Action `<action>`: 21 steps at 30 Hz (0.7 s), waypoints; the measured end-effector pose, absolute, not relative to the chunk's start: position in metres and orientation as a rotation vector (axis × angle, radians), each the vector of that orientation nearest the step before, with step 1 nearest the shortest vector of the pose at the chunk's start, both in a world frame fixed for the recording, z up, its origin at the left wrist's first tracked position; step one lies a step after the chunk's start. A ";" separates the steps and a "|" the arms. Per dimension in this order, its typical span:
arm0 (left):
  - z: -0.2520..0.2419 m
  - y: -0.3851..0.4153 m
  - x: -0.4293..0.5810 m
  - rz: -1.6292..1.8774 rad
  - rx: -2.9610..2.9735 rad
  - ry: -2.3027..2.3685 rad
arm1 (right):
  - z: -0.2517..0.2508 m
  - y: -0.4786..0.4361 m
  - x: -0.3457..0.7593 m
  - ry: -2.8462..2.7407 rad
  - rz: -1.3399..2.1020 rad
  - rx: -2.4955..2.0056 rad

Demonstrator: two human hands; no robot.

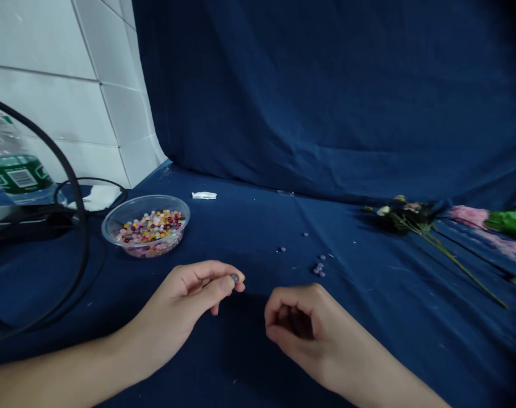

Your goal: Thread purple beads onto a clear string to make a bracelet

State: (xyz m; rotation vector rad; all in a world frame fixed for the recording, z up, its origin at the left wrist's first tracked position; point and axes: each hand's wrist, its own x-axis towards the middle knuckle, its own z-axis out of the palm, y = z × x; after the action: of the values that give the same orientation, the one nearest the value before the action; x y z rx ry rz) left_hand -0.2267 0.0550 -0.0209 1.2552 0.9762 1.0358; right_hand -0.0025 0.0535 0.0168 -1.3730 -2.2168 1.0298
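Between the thumb and index finger of my left hand is a small purple bead. My right hand hovers a short way to the right, its thumb and index fingertips pressed together and the other fingers curled in. Whether anything thin or small sits in that pinch I cannot make out. Beyond the right hand, several loose purple beads lie on the blue cloth. A clear plastic bowl full of mixed pink, yellow, white and dark red beads stands behind my left hand.
A black cable loops along the left side, in front of a green-labelled bottle and white tissue. A small white strip lies near the back. Artificial flowers with long stems lie at right. Blue fabric hangs behind.
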 end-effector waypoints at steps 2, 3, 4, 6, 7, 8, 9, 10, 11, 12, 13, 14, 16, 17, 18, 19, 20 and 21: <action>-0.019 0.054 -0.227 1.053 1.450 1.014 | 0.017 0.054 0.001 -2.269 0.920 -1.385; -0.019 0.053 -0.228 1.063 1.553 1.014 | 0.017 0.054 0.003 -2.269 0.879 -1.381; -0.018 0.051 -0.228 1.073 1.646 1.004 | 0.017 0.054 0.004 -2.248 0.841 -1.369; -0.016 0.048 -0.228 1.079 1.779 0.978 | 0.017 0.053 0.004 -2.149 0.762 -1.308; -0.016 0.047 -0.227 1.076 1.820 0.973 | 0.018 0.052 0.003 -2.083 0.715 -1.264; -0.015 0.045 -0.227 1.069 1.847 0.975 | 0.018 0.051 0.003 -2.015 0.660 -1.218; -0.015 0.044 -0.226 1.062 1.862 0.978 | 0.018 0.049 0.002 -1.953 0.601 -1.174; -0.015 0.044 -0.225 1.057 1.869 0.982 | 0.018 0.048 0.001 -1.907 0.543 -1.133; -0.014 0.043 -0.225 1.049 1.867 0.987 | 0.018 0.046 0.000 -1.889 0.503 -1.096; -0.014 0.043 -0.224 1.034 1.861 0.988 | 0.017 0.045 0.000 -1.891 0.477 -1.057; -0.013 0.043 -0.224 1.016 1.852 0.988 | 0.016 0.044 -0.001 -1.915 0.467 -1.021; -0.013 0.043 -0.224 0.993 1.844 0.986 | 0.015 0.044 -0.002 -1.952 0.473 -0.989; -0.012 0.042 -0.224 0.945 1.817 0.980 | 0.013 0.045 -0.004 -2.032 0.531 -0.940; -0.011 0.043 -0.224 0.928 1.799 0.976 | 0.012 0.046 -0.006 -2.059 0.576 -0.929; -0.011 0.043 -0.223 0.920 1.781 0.970 | 0.011 0.047 -0.008 -2.074 0.619 -0.927; -0.010 0.043 -0.223 0.918 1.765 0.961 | 0.010 0.048 -0.010 -2.079 0.661 -0.932; -0.010 0.043 -0.223 0.919 1.754 0.950 | 0.009 0.049 -0.012 -2.073 0.691 -0.937; -0.010 0.043 -0.223 0.925 1.749 0.942 | 0.009 0.049 -0.013 -2.062 0.709 -0.943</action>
State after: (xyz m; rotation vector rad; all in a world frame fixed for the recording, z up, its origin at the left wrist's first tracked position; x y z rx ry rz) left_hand -0.2231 0.0428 -0.0096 1.7495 0.9423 0.9248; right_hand -0.0132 0.0488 0.0088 -0.9432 -2.0624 0.7094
